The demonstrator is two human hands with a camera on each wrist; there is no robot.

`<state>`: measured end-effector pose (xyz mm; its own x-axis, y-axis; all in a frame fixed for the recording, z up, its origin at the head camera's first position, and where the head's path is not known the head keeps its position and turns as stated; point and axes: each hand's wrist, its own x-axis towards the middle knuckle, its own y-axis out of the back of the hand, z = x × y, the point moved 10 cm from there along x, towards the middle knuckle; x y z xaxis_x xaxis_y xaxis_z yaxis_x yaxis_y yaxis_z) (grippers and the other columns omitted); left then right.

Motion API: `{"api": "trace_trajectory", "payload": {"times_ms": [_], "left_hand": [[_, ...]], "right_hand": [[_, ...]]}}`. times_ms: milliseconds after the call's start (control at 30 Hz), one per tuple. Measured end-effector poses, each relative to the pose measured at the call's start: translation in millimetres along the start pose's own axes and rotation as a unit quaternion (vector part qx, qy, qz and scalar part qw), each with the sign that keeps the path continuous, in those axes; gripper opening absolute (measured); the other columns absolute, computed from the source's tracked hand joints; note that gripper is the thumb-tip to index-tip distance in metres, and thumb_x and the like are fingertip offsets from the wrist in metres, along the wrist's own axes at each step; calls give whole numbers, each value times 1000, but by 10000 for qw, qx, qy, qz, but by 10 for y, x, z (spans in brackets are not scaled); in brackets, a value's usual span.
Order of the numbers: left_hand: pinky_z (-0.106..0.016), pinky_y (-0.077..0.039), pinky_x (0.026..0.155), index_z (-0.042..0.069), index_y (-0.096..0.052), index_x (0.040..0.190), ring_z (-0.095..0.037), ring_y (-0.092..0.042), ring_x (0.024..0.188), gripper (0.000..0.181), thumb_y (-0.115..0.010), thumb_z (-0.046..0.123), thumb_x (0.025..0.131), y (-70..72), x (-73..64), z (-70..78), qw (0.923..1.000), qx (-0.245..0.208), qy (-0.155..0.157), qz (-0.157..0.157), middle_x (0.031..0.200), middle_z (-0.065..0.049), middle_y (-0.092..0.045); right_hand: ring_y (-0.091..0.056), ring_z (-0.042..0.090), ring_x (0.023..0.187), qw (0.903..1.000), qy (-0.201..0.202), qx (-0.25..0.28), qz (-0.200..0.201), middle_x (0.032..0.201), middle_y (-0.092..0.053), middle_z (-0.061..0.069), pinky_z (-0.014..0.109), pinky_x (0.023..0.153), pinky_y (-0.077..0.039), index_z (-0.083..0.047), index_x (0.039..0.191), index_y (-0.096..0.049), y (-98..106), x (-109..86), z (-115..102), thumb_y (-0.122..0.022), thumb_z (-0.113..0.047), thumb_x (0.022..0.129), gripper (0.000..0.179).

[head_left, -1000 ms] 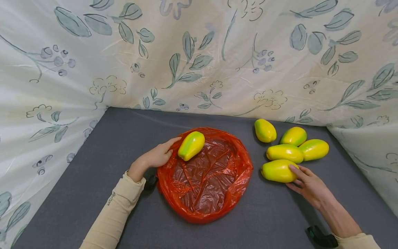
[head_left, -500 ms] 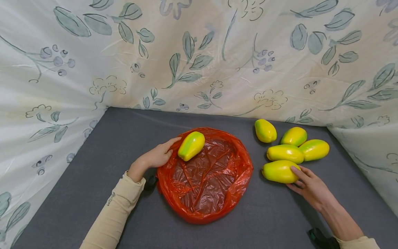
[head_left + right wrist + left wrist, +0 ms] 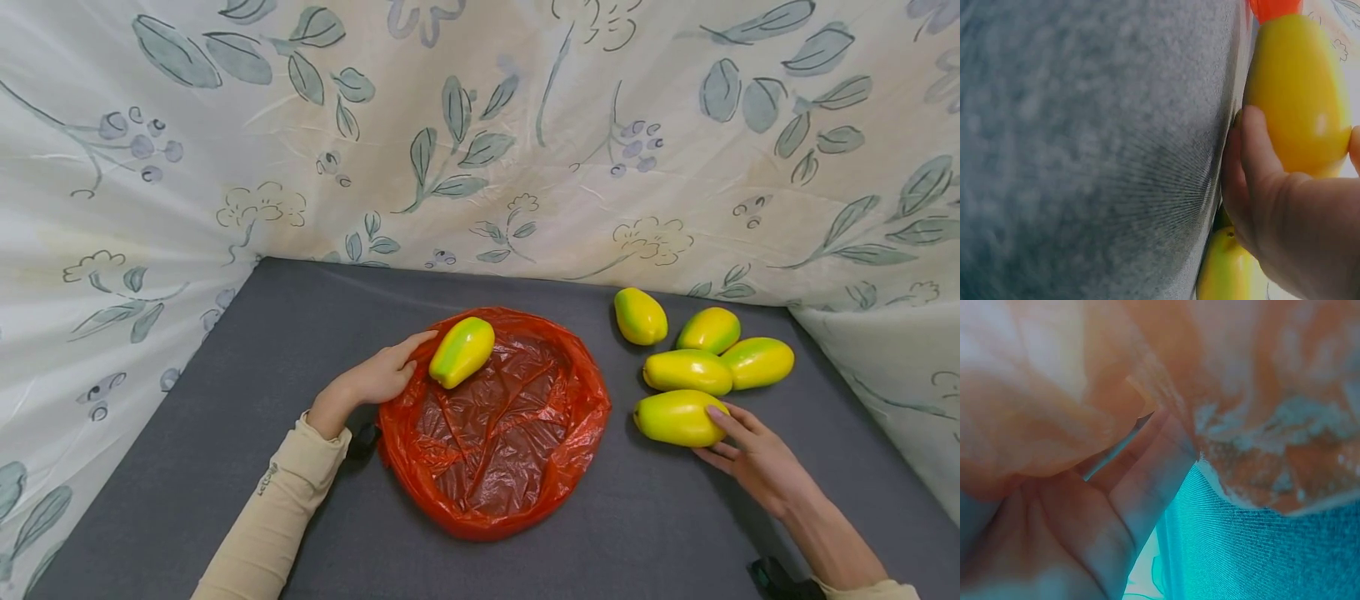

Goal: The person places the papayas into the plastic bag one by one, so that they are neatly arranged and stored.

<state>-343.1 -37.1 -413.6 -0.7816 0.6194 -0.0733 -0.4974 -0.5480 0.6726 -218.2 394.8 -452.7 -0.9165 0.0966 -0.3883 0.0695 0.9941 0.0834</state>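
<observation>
Though six fruits (image 3: 682, 418), one red bag (image 3: 498, 450)

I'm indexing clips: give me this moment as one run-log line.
right hand holds yellow fruit; left hand touches red plastic; another fruit on plastic; four fruits at right

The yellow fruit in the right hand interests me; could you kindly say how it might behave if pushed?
The yellow fruit may roll sideways, given its rounded, elongated body. Its glossy highlights suggest smooth, perhaps slippery skin. It seems stiff: the right hand makes no visible dent.
</observation>
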Motion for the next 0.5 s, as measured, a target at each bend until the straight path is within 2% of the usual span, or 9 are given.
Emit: {"api": "trace_trajectory", "payload": {"times_ms": [200,400,500], "left_hand": [[-47,-42,95,4,-22,150,-32,-51,112,54,-38,1,98,0,8,-13,10000,60,-31,7,147,-23,-33],[-51,-31,104,2,-25,149,-36,-37,129,53,-37,-1,98,20,4,8,9997,190,-105,76,148,-24,-30],[-51,-28,106,2,-24,149,-37,-34,132,53,-37,-1,98,19,7,4,9998,175,-88,66,149,-23,-29]], "right_hand": [[-56,8,96,9998,131,-48,-118,143,-14,16,37,90,-48,-3,150,9,-41,-14,-42,-46,-40,99,85],[-57,9,97,9995,163,165,-225,136,-25,8,37,89,-49,-6,150,3,-94,-29,-118,-47,-38,100,78],[-58,9,98,9986,220,361,-328,130,-33,1,36,87,-49,-9,149,-2,-130,-45,-166,-46,-36,100,71]]}}
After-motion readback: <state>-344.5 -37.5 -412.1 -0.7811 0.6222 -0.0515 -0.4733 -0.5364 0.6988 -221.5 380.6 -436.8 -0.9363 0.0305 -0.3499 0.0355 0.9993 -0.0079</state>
